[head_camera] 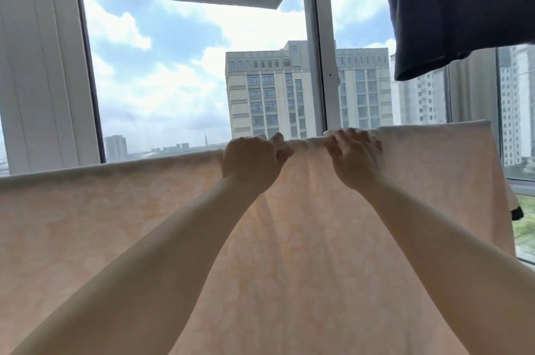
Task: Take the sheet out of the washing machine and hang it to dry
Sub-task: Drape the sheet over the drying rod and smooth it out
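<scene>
A pale peach sheet (101, 224) with a faint pattern hangs spread wide in front of the window, draped over a horizontal support that the cloth hides. Its top fold runs from the left edge up to the right corner. My left hand (252, 160) grips the top fold near the middle, fingers curled over it. Close beside it to the right, my right hand (354, 156) clutches the same fold. Small creases fan down from both grips. Both forearms reach up from below.
A dark navy garment (451, 13) hangs at the top right, above the sheet's right end. White window frames (317, 51) and glass stand just behind the sheet. A small black object (516, 213) shows at the sheet's right edge.
</scene>
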